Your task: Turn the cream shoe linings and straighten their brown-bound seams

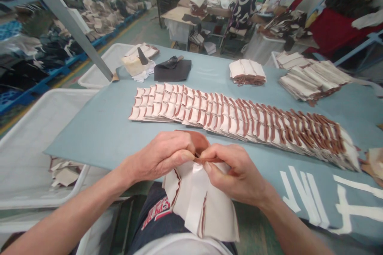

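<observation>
Above my lap, at the near edge of the table, is a leather piece (221, 215) with a cream backing and a brown face. My left hand (167, 153) pinches its folded brown edge between thumb and fingers. Close beside it, my right hand (231, 167) grips the same edge, thumb below and fingers on top. A white strip (194, 195) hangs from the pinched spot down over the cream backing. My fingertips hide how the strip meets the edge. Just beyond my hands, a long row of overlapping leather pieces (206, 109) lies across the table.
The blue-grey table (89, 135) carries white strips (308, 195) at right, a small stack of pieces (247, 71), a larger pile (314, 77) and a dark cloth (173, 71). White bins (54, 103) stand left, beside a metal post (66, 20). A person (243, 8) is farther back.
</observation>
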A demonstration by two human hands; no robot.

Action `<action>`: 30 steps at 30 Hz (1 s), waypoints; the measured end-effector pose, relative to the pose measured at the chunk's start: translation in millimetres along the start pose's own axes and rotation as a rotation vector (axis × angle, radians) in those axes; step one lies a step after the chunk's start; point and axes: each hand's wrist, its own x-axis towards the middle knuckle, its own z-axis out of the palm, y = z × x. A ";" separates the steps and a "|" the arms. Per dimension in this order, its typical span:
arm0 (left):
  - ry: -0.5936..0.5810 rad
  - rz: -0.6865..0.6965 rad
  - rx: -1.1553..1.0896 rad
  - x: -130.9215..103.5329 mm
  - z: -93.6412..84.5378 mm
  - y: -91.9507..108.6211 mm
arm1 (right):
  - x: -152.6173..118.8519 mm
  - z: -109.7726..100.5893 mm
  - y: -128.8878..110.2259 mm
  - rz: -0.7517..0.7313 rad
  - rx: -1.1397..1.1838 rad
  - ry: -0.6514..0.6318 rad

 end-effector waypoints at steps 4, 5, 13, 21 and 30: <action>-0.166 -0.041 -0.013 14.5 -12.6 9.3 | 3.7 -7.9 -6.6 -0.038 -0.079 -0.055; -0.203 -0.053 -0.023 18.0 -14.7 11.1 | 3.5 -9.9 -8.3 -0.047 -0.095 -0.069; -0.266 -0.016 0.237 21.1 -8.7 27.9 | -5.0 -20.1 -11.1 -0.027 -0.127 -0.126; -0.182 -0.287 -0.413 5.6 5.7 23.0 | -4.8 3.7 5.6 0.241 0.532 -0.159; -0.214 -0.200 -0.259 -2.6 -3.9 18.8 | 0.3 -3.4 7.7 0.257 0.446 -0.191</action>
